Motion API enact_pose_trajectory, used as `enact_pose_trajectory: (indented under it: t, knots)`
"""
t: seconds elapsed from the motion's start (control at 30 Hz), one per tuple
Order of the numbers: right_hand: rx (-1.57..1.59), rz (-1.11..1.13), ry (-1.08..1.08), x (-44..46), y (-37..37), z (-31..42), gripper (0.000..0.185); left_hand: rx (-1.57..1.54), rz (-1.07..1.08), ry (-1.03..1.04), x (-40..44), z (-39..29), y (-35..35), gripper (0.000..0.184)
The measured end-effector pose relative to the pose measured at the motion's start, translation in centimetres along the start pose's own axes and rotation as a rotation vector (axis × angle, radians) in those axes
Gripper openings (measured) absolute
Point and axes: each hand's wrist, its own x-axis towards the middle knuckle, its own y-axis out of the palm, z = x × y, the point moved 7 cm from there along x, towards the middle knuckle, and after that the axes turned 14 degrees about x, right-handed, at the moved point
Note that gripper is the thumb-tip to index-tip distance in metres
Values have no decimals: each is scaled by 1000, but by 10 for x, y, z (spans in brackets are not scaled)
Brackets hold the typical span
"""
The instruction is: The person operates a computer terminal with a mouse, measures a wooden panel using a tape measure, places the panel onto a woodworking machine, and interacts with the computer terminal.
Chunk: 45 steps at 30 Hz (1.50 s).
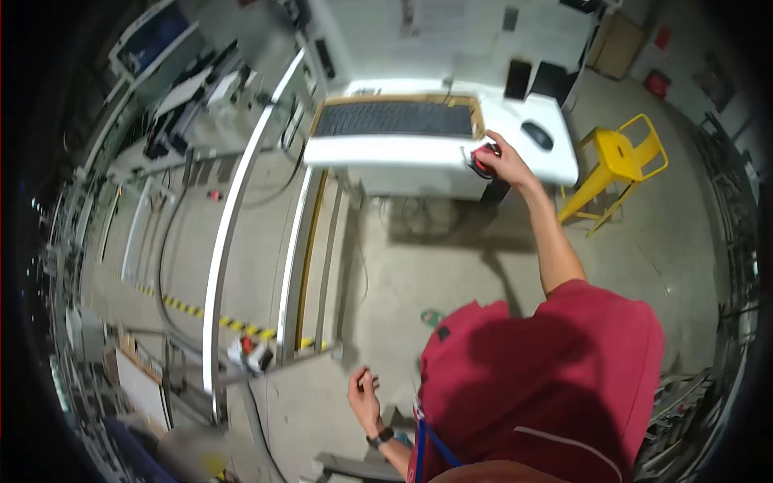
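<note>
My right hand (505, 161) is closed around a small red and black tool (485, 159) at the front edge of the white workbench (386, 150). The fingers cover part of that tool, so its exact kind is hidden. Just left of it, on the bench, a shallow brown-edged tray (477, 113) holds dark, ribbed material (394, 118). My left hand (365, 396) hangs low, away from the bench, with a dark watch (380, 437) on its wrist. Its fingers are loosely bent and apart, and no held thing shows in them.
A black computer mouse (537, 135) lies at the bench's right side. Beyond it stands a yellow metal stool (616, 157). To the left runs a frame with long white rails (233, 217), with a hose (163, 266) on the floor behind. Yellow-black tape (193, 309) marks the floor.
</note>
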Motion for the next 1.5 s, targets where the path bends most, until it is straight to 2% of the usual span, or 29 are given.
enact_pose_trajectory:
  t: [0.03, 0.07, 0.1, 0.13, 0.17, 0.3, 0.33, 0.47, 0.53, 0.6, 0.63, 0.67, 0.7, 0.73, 0.77, 0.8, 0.87, 0.97, 1.03, 1.07, 1.1, 1.13, 1.17, 1.27, 1.3, 1.4, 1.43, 1.47, 1.5]
  knots:
    - [-443, -174, -242, 24, -38, 4, 69, 31, 7, 12, 11, -1, 6, 30]
    - [-531, -323, -306, 46, -65, -1, 72, 60, 14, 22, 23, -2, 13, 30]
    - [-746, -462, -509, 49, -73, 12, 61, 58, 31, 21, 34, -3, 20, 29]
    - [-803, -463, -543, 57, -76, 16, 46, 70, 45, 8, 41, -9, 27, 29]
    - [-781, -466, -709, 56, -76, 22, 35, 50, 51, 34, 46, -22, 34, 30]
    - [-798, -461, -692, 71, -79, -1, 21, 92, 141, 127, 64, -63, 50, 31]
    - [-796, -441, -610, 68, -80, -9, 19, 98, 142, 138, 66, -66, 49, 31]
    - [-746, -399, -548, 42, -69, -12, 29, 102, 120, 152, 65, -56, 31, 30]
    - [-730, -447, -520, 42, -72, -17, 25, 128, 102, 165, 59, -44, 16, 30]
    - [-814, -446, -621, 81, -104, -67, 29, 273, 91, 178, 51, -33, -5, 32]
    - [-1181, -455, -740, 70, -86, -55, 36, 276, 67, 181, 44, -29, -15, 32]
    - [-1068, -448, -623, 72, -80, -50, 39, 277, 28, 176, 32, -26, -27, 32]
    - [-937, -414, -791, 52, -56, -29, 37, 269, -23, 182, 17, -31, -42, 30]
    - [-917, -426, -825, 35, -33, -17, 34, 269, -58, 204, 8, -39, -54, 29]
    - [-818, -348, -767, 22, -2, -8, 32, 234, -84, 209, 0, -45, -68, 28]
    - [-674, -253, -680, 0, 39, 4, 30, 203, -93, 222, -9, -49, -83, 26]
    - [-520, -29, -672, -26, 106, 0, 27, 276, -144, 301, -21, -59, -116, 24]
    - [-342, 394, -494, -100, 224, 53, 21, 277, -230, 366, -27, -71, -164, 21]
    - [-430, 733, -518, -166, 284, 109, 16, 500, -280, 379, -26, -91, -188, 21]
    - [-414, 867, -458, -196, 301, 130, 16, 618, -259, 288, -25, -104, -198, 29]
    - [-490, 940, -465, -227, 315, 149, 11, 612, -262, 354, -23, -111, -206, 38]
    - [-497, 986, -550, -249, 329, 162, 6, 583, -221, 389, -19, -112, -210, 38]
    - [-441, 1005, -505, -249, 337, 159, 7, 559, -183, 443, -16, -112, -214, 38]
    - [-539, 818, -309, -207, 362, 122, 8, 642, 74, 459, 1, -89, -223, 37]
    - [-608, 750, -240, -193, 376, 108, 10, 640, 56, 453, 6, -76, -236, 37]
    - [-279, 787, -426, -168, 443, 79, 10, 739, -15, 360, 25, -47, -284, 39]
    - [-331, 739, -445, -174, 474, 86, 9, 767, -46, 359, 27, -40, -302, 39]
    - [-327, 709, -612, -177, 501, 93, 10, 787, -41, 338, 32, -28, -318, 39]
    - [-271, 731, -704, -175, 531, 93, 11, 725, 22, 228, 36, -31, -335, 39]
